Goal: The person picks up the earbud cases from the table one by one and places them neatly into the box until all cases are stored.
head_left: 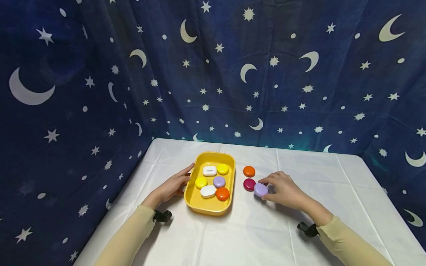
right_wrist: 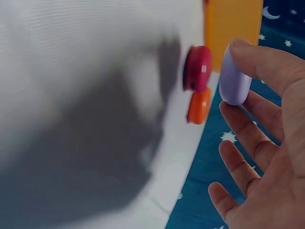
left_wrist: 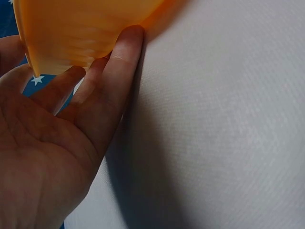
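My right hand (head_left: 283, 189) pinches a lilac round disc (head_left: 260, 189) between thumb and fingers, raised off the cloth in the right wrist view. Close beside it, a magenta disc (head_left: 249, 184) and an orange disc (head_left: 249, 171) lie on the table. My left hand (head_left: 171, 189) touches the outer left wall of a yellow tray (head_left: 207, 211), its fingers fairly straight in the left wrist view. Inside the tray are two yellow discs, a lilac disc (head_left: 219, 181), an orange disc (head_left: 222, 193), a white oval piece (head_left: 208, 191) and a white rounded-rectangular piece (head_left: 209, 170) with a dark mark.
A creased white cloth (head_left: 246, 236) covers the table. Dark blue curtains (head_left: 233, 74) with moons and stars hang behind and at both sides. Each wrist carries a black camera mount, such as the one on the right (head_left: 307, 229).
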